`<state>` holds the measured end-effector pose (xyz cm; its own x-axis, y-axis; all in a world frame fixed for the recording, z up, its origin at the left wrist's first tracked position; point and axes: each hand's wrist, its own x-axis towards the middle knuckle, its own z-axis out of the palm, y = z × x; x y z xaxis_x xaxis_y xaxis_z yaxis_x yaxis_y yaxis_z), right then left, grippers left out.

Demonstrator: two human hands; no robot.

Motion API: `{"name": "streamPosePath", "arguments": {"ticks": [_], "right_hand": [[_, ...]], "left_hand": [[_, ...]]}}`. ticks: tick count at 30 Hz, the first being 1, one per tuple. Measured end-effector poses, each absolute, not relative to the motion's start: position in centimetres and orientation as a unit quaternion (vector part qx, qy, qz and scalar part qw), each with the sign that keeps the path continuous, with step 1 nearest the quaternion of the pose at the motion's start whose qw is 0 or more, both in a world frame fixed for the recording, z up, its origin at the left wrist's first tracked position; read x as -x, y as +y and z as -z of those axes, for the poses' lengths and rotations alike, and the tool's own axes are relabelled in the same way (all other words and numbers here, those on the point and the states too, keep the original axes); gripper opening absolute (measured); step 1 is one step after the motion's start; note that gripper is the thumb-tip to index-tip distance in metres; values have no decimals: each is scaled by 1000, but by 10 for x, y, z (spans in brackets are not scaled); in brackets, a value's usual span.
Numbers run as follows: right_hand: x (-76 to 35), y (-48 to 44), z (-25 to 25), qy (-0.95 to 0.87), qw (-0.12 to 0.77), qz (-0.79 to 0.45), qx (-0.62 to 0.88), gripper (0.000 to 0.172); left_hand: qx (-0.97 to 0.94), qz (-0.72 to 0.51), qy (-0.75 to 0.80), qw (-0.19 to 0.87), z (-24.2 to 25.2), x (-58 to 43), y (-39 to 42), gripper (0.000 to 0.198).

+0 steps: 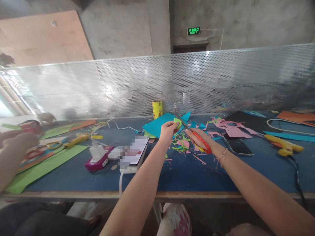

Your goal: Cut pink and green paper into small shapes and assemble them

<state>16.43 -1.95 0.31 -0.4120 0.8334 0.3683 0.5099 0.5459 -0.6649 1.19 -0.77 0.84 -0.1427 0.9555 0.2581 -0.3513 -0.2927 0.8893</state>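
Front edge, left of middle: a purple power strip point(92, 164) with white plugs, and a lit phone point(140, 149) beside it, all on the blue bench point(201, 180).
Toward the right end: a yellow glue gun point(284, 146) lies apart from both hands; cutting alone is in hand.
Cut away already: pink and green offcuts point(182, 143) lie heaped at the bench's middle, below the hands.
Right hand point(197, 136): curled closed round the red handles of the scissors point(201, 141), blades toward the far edge.
Left hand point(168, 131): thumb and fingers pinched on a small green piece point(177, 123), held above the bench's middle.
Green piece's progress: its outline is rounded, so shaping looks well along; blur hides whether the blades bite it and how much trimming remains.
Pink sheet point(232, 127): right of middle, toward the far edge, with openings cut out; seemingly largely used.
Blue sheet point(156, 126): behind the left hand, a broad area looks uncut.
Far edge: a yellow tube point(157, 109) stands before the perforated screen point(197, 78).
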Motion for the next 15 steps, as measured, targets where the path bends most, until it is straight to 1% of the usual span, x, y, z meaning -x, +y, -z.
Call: {"name": "streamPosePath", "arguments": {"ticks": [3,6,10,15], "right_hand": [[-165,-17,-3,-808,345,-203,433,41],[-167,-14,-4,-805,364,-182,433,41],[-171,-16,-8,-789,378,-227,428,40],[-176,-27,-17,-811,321,-277,402,40]], "left_hand": [[-439,-674,352,479,-8,-11,-7,25],[-447,-672,356,471,-7,-10,-5,24],[-462,-662,369,461,-5,-8,-2,24],[-509,-634,374,446,-5,-8,-2,22]]}}
